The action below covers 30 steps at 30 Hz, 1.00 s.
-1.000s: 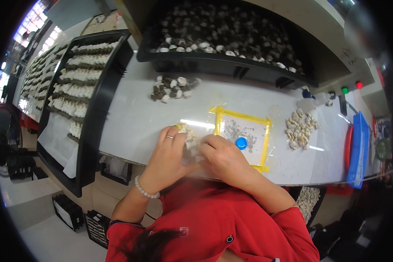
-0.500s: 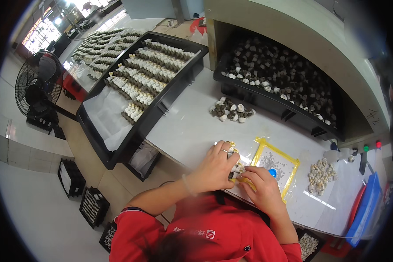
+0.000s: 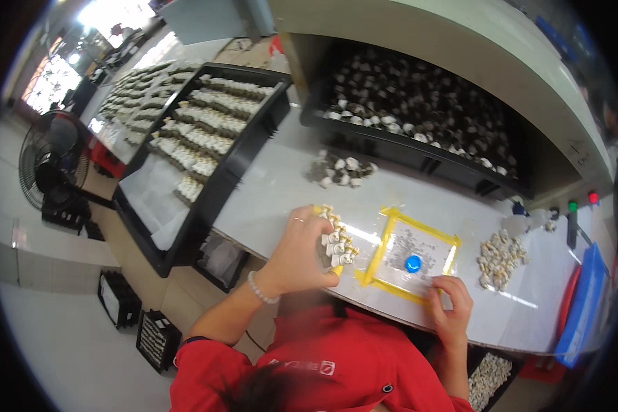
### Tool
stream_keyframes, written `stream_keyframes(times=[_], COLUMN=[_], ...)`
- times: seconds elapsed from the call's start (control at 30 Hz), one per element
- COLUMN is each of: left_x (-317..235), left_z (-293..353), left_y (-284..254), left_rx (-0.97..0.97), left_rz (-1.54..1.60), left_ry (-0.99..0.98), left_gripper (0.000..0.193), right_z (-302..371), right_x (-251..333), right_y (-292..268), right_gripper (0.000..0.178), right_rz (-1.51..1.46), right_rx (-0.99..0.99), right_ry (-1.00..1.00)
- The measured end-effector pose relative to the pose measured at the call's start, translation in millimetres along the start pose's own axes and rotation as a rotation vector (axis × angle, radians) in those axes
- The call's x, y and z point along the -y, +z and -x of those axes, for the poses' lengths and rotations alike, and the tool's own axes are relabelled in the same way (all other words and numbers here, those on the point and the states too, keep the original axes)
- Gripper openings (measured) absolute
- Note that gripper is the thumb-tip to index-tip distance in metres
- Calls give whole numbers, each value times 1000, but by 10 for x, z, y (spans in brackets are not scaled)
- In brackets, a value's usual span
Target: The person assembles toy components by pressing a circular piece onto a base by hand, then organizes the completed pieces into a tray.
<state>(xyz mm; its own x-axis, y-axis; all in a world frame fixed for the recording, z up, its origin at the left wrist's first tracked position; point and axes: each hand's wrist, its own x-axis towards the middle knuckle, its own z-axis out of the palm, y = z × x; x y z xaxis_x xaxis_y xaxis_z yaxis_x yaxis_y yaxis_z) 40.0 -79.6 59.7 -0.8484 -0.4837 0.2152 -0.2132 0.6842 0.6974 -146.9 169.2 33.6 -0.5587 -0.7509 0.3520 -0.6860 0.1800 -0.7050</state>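
Your glossy white table (image 3: 268, 185) bears a yellow-taped square (image 3: 426, 227); a fan (image 3: 51, 163) stands off left. Your left hand (image 3: 296, 248) clasps a row of small pieces (image 3: 338, 248) near the front edge, thumb and fingers spread wide. Your right hand (image 3: 451, 307) half curls beside the tape, its grip unclear. The pieces look knobbly, white, yellowish-tipped.
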Motion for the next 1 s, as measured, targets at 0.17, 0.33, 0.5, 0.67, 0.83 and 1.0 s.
stream_keyframes(times=[0.17, 0.33, 0.5, 0.67, 0.83, 1.0], left_x=[187, 971, 1577, 1700, 1671, 1719], left_z=[197, 458, 475, 392, 373, 418], left_y=[-1065, -2097, -2331, -2427, -2438, -2456], left_rx=[-371, -460, -291, -211, -159, -157], left_rz=[-179, -623, -638, -482, -416, -396], left_ry=[-152, -289, -456, -520, -589, -509], left_gripper=[60, 52, 46, 44, 45, 43], right_z=[66, -44, -131, -120, -112, -161], right_x=[-183, -232, -199, -181, -208, -216], right_y=[-129, -171, -144, -159, -153, -134], right_gripper=[17, 13, 15, 17, 17, 17], right_rz=[23, 43, 44, 65, 78, 81], right_rx=[-26, -26, -35, -40, -42, -44], right_ry=[54, 53, 25, 24, 48, 34])
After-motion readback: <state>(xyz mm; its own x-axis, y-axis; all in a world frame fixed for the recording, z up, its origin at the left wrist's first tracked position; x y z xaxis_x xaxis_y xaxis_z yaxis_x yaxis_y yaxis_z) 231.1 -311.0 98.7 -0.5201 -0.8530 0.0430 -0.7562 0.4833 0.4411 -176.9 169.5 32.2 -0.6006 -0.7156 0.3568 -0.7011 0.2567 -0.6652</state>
